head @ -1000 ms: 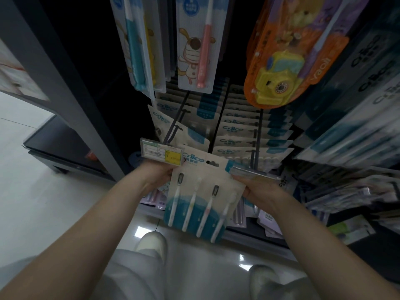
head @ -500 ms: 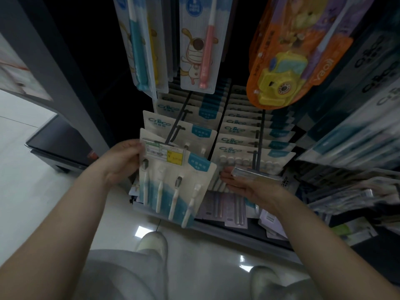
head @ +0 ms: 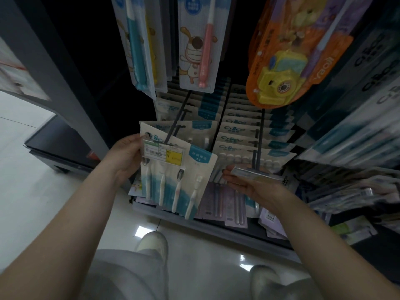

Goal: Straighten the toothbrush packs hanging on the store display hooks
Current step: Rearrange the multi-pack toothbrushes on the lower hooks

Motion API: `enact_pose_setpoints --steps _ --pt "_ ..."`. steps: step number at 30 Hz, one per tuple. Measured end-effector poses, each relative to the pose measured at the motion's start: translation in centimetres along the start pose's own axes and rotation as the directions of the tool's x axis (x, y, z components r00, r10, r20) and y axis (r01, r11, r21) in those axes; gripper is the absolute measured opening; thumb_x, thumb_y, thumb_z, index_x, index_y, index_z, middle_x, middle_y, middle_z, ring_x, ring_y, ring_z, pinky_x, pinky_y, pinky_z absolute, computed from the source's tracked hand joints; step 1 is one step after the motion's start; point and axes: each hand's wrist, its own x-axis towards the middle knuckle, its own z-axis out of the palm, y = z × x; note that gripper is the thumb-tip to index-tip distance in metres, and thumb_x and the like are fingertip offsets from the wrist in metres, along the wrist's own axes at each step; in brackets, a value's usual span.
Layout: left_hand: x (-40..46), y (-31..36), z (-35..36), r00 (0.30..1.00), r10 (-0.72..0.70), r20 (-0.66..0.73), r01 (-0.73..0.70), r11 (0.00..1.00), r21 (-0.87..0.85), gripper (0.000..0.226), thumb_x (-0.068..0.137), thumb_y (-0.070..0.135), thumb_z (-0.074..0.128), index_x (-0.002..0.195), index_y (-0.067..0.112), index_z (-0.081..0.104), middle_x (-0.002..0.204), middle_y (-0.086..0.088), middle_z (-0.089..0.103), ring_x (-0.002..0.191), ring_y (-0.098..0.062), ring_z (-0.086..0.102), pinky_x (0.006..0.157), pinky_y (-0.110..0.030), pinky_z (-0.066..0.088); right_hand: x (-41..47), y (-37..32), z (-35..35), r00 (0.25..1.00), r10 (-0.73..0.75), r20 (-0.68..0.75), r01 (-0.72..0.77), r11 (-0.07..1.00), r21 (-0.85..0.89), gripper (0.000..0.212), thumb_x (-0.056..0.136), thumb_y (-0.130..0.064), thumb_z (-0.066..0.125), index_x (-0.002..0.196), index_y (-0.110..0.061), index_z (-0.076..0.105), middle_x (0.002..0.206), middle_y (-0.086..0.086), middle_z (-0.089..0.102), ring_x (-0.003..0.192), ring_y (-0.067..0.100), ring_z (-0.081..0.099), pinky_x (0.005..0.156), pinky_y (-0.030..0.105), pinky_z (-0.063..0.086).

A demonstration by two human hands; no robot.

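Observation:
A white and teal toothbrush pack (head: 173,182) with several brushes hangs tilted at the front of the left hook (head: 176,124), behind a price tag (head: 163,152). My left hand (head: 127,156) grips the pack's left edge near its top. My right hand (head: 249,185) is flat and open, palm up, just under the price tag holder (head: 253,173) of the right hook (head: 256,152). It touches nothing that I can make out. Rows of the same packs (head: 244,135) hang behind on both hooks.
Children's toothbrush packs (head: 199,44) and an orange pack with a yellow toy (head: 285,61) hang above. More packs (head: 357,126) crowd the right side. Purple packs (head: 218,202) lie on the bottom shelf. A grey upright (head: 54,68) stands to the left. My shoes (head: 151,243) are on the tiled floor.
My left hand moved the front pack left and up onto the left hook. My right hand let go of the pack and now rests open under the right hook.

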Motion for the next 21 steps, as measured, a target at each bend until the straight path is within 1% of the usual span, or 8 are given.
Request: enact_pose_setpoints --steps 2,5,9,12,14,17,19,21 --pt "0.0 -0.2 -0.1 1.000 -0.001 0.018 0.001 1.000 -0.009 0.046 0.094 0.003 0.043 0.062 0.013 0.074 0.068 -0.002 0.071 0.062 -0.009 0.067 0.054 -0.018 0.052 -0.1 -0.1 0.1 1.000 0.023 -0.006 -0.023 1.000 0.011 0.075 0.026 -0.032 0.095 0.091 -0.003 0.069 0.087 0.010 0.073 0.074 0.016 0.071 0.066 0.025 0.058" --pt "-0.1 -0.3 -0.4 1.000 0.003 0.017 -0.002 1.000 -0.024 0.046 0.094 0.003 0.043 0.063 0.013 0.074 0.069 -0.001 0.072 0.063 -0.009 0.067 0.056 -0.018 0.053 -0.1 -0.1 0.3 0.998 0.051 -0.036 -0.050 0.999 0.021 0.060 0.050 -0.020 0.079 0.104 0.001 0.062 0.088 0.011 0.071 0.072 0.014 0.070 0.066 0.024 0.058" --pt "-0.1 0.1 -1.1 0.999 0.021 -0.043 -0.023 0.998 -0.055 0.045 0.096 0.002 0.039 0.067 0.011 0.072 0.067 0.000 0.071 0.060 -0.007 0.067 0.054 -0.017 0.052 -0.2 -0.3 0.3 0.995 0.063 -0.075 -0.060 0.997 0.041 0.081 0.044 -0.021 0.078 0.117 0.006 0.055 0.082 0.009 0.073 0.071 0.016 0.071 0.067 0.027 0.059" --pt "-0.2 0.2 -1.2 0.997 0.030 -0.073 -0.033 0.998 -0.047 0.057 0.097 0.001 0.037 0.054 0.016 0.072 0.065 0.003 0.071 0.060 -0.005 0.066 0.054 -0.016 0.052 -0.1 -0.1 0.0 0.996 0.071 -0.061 -0.067 0.995 0.067 0.089 0.029 -0.024 0.091 0.107 0.006 0.061 0.085 0.012 0.073 0.074 0.019 0.071 0.066 0.028 0.059" --pt "-0.1 0.1 -1.0 0.994 0.037 -0.107 -0.044 0.997 -0.063 0.054 0.097 0.004 0.038 0.057 0.015 0.072 0.066 0.003 0.071 0.061 -0.006 0.067 0.055 -0.017 0.053 0.0 0.0 -0.2 0.998 0.057 -0.038 -0.054 0.997 0.053 0.087 0.021 -0.028 0.095 0.097 0.002 0.066 0.086 0.012 0.073 0.074 0.019 0.071 0.065 0.027 0.059" --pt "0.2 0.0 -0.9 0.989 0.045 -0.141 -0.060 0.993 -0.101 0.024 0.096 0.011 0.044 0.086 0.006 0.065 0.074 0.001 0.073 0.069 -0.007 0.069 0.064 -0.020 0.056 -0.3 -0.2 0.0 0.997 0.061 -0.048 -0.061 0.998 0.012 0.054 0.048 -0.017 0.083 0.096 -0.001 0.064 0.082 0.009 0.072 0.071 0.014 0.070 0.068 0.025 0.059" --pt "0.2 0.0 -0.8 0.987 0.051 -0.152 -0.068 0.992 -0.109 0.025 0.095 0.012 0.046 0.083 0.007 0.067 0.075 0.000 0.074 0.069 -0.008 0.069 0.063 -0.021 0.056 -0.5 -0.2 0.1 0.994 0.046 -0.096 -0.053 0.996 -0.075 0.027 0.073 -0.002 0.069 0.099 -0.002 0.062 0.084 0.007 0.067 0.070 0.013 0.066 0.066 0.021 0.058" --pt "0.2 0.2 -0.7 0.986 0.058 -0.158 -0.075 0.992 -0.102 0.031 0.094 0.012 0.047 0.075 0.011 0.072 0.075 -0.001 0.074 0.069 -0.009 0.069 0.062 -0.021 0.056 -0.8 -0.1 0.1 0.984 -0.015 -0.177 -0.039 0.955 -0.294 0.023 0.082 0.001 0.064 0.103 -0.006 0.060 0.084 -0.001 0.061 0.072 0.007 0.059 0.058 0.009 0.052"
